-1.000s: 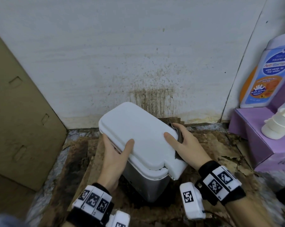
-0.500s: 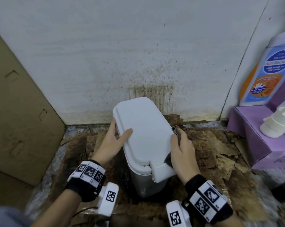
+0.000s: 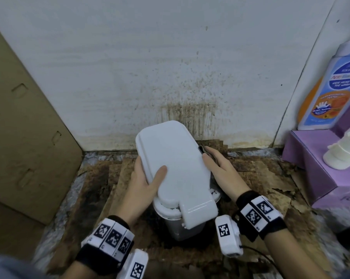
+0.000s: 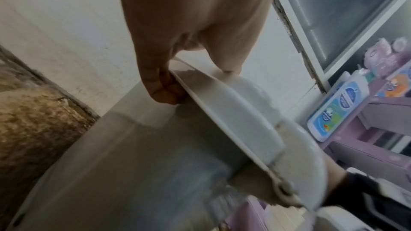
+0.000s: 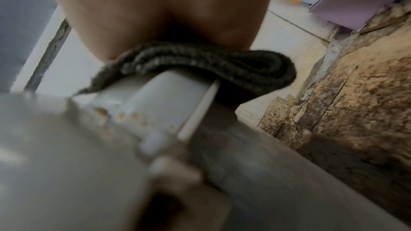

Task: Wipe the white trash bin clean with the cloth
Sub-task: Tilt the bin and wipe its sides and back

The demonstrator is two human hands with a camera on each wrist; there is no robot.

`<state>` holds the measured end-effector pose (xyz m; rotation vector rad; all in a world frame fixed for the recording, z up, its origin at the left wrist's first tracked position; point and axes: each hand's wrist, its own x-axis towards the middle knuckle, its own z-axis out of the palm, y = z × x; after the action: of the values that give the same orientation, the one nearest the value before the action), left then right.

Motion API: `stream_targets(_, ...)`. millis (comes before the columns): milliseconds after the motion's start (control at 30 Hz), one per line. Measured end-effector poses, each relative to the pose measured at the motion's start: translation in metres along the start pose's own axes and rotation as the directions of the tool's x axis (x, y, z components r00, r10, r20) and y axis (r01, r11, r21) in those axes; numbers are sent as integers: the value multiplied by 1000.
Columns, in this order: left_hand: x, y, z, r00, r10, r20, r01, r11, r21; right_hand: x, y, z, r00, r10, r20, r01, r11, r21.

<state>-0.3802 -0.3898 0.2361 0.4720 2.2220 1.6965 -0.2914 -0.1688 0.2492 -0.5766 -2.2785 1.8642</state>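
Observation:
The white trash bin (image 3: 176,224) stands on the stained floor below me, its white lid (image 3: 176,158) tilted up with the hinge end nearest me. My left hand (image 3: 150,172) grips the lid's left edge, thumb on top. In the left wrist view the fingers (image 4: 162,90) curl under the lid (image 4: 233,111), above the grey bin wall (image 4: 133,164). My right hand (image 3: 209,156) holds a dark cloth (image 3: 201,149) against the lid's right edge. The right wrist view shows the folded cloth (image 5: 211,66) wrapped over that lid edge (image 5: 166,97), which carries brown specks.
A brown cardboard panel (image 3: 19,127) leans at the left. A purple box (image 3: 311,164), a soap bottle (image 3: 335,87) and a white pump bottle (image 3: 347,154) stand at the right. The wall (image 3: 186,117) behind the bin is stained brown. The floor covering (image 3: 270,178) is dirty and peeling.
The bin has turned so the lid's hinge end points toward me. My right hand with the cloth has slid along the lid's right edge toward the wall. My left hand keeps its grip.

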Motion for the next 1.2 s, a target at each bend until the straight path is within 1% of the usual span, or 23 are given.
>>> stream_targets(67, -5, -4, 3, 999, 22, -32, -19, 995, 99, 2, 1, 1, 1000, 4, 14, -4, 1000, 0)
stream_targets(133, -7, -4, 5, 999, 31, -40, -25, 991, 135, 2, 2, 2, 1000, 13, 25, -13, 1000, -10)
stream_targets(267, -9, 4, 8, 998, 56, -10, -55, 996, 70, -2, -1, 1, 998, 7, 55, -3, 997, -73)
stream_targets(367, -13, 12, 11, 996, 91, 25, -90, 996, -14, -8, -3, 1, 999, -13, 30, 16, 997, -79)
stream_targets(500, -8, 17, 8, 992, 78, 102, -68, 993, -99, -16, 4, 4, 998, -30, -58, 26, 997, -66)
stream_targets(567, -3, 19, 5, 985, 60, 159, -44, 994, -101, -20, 10, 8, 992, -16, -124, 8, 998, -65)
stream_targets(700, 7, 27, 0, 955, 43, 293, -9, 993, -117, -27, 15, 18, 970, -7, -242, -6, 999, -54)
stream_targets(800, 16, 29, -5, 936, 2, 351, 32, 995, -92, -32, 13, 26, 953, -3, -302, -14, 998, -54)
stream_targets(867, 20, 27, -8, 933, -8, 361, 39, 996, -81, -35, 11, 31, 944, 3, -330, -23, 998, -57)
stream_targets(1000, 19, 20, -13, 938, -12, 347, 37, 997, -66, -38, 9, 37, 953, 9, -302, -18, 1000, -25)
stream_targets(1133, 18, 17, -19, 950, -31, 310, 41, 999, -26, -36, 12, 44, 946, 20, -325, 12, 995, 96)
stream_targets(1200, 16, 18, -21, 952, -42, 302, 46, 999, -9, -34, 14, 47, 936, 49, -348, 9, 986, 164)
